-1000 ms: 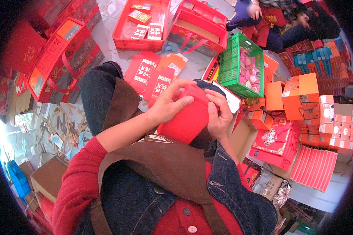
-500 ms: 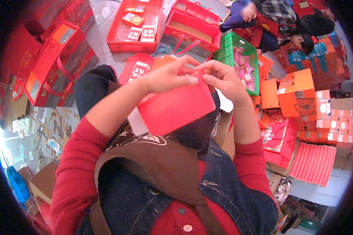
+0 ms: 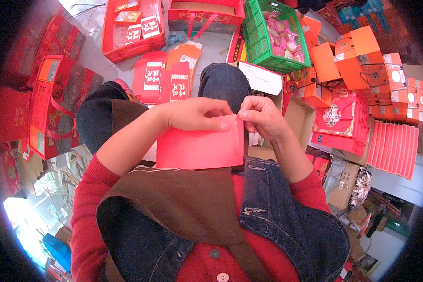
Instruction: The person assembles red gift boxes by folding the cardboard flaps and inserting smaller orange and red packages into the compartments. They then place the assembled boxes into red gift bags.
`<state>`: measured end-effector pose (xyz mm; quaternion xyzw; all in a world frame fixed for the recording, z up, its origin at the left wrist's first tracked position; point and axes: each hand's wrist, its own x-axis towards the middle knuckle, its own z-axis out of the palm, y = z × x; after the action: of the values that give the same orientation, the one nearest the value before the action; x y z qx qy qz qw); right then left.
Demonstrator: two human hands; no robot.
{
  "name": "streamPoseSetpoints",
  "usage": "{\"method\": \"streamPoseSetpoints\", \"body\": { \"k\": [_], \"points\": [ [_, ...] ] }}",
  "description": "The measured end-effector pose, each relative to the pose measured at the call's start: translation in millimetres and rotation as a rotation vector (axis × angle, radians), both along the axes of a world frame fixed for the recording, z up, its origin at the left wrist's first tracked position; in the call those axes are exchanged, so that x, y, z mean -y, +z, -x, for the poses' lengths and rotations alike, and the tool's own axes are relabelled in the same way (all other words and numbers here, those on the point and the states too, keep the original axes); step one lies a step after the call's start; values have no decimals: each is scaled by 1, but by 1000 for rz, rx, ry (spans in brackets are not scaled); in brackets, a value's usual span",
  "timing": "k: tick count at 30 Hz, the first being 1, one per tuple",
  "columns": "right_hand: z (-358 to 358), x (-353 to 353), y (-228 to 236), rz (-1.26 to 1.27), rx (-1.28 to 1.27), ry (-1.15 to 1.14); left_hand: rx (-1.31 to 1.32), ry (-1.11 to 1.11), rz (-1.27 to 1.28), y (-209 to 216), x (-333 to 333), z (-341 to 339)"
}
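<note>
Centrally, a red packet (image 3: 197,146) is lying between both hands; the left hand (image 3: 192,114), fingers nearly closed, is clasping its twelve-o'clock edge, the right hand (image 3: 264,117) tightly pinching its two-o'clock corner. Neatness is probably depending on pressing that edge evenly. Beyond, red envelopes (image 3: 166,87) are lying at eleven o'clock, a green crate (image 3: 279,64) at one.

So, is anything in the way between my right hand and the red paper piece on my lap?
Nothing visible. Your right hand is already at the upper right corner of the red paper piece; your left hand lies across its upper part, not between them.
</note>
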<state>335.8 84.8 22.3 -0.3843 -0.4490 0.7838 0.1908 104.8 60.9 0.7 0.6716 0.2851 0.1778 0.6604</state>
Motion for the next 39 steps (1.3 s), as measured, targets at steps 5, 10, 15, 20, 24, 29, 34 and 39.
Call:
{"method": "streamPoseSetpoints", "body": {
  "k": [5, 10, 15, 20, 24, 29, 34, 39],
  "points": [
    [-3, 8, 0, 16, 0, -37, -109, 30, -64, -2, 7, -5],
    [-4, 11, 5, -65, 53, -6, -145, 56, -111, 10, 10, -9],
    [6, 30, 9, -130, 112, -189, -182, 115, -101, 9, 13, -10],
    [5, 41, 2, -247, 36, -201, -199, 114, -148, 18, 13, -9],
    [11, 43, 10, -293, 49, -164, -199, 132, -83, 19, 14, -8],
    [11, 43, -4, -209, -168, -158, -108, 203, -98, 10, 13, 1],
    [9, 61, -9, -638, 169, -243, -99, 439, -96, 25, 2, 15],
    [31, 70, -3, -734, 292, -276, 38, 498, -201, 21, 3, 8]
  ]
}}
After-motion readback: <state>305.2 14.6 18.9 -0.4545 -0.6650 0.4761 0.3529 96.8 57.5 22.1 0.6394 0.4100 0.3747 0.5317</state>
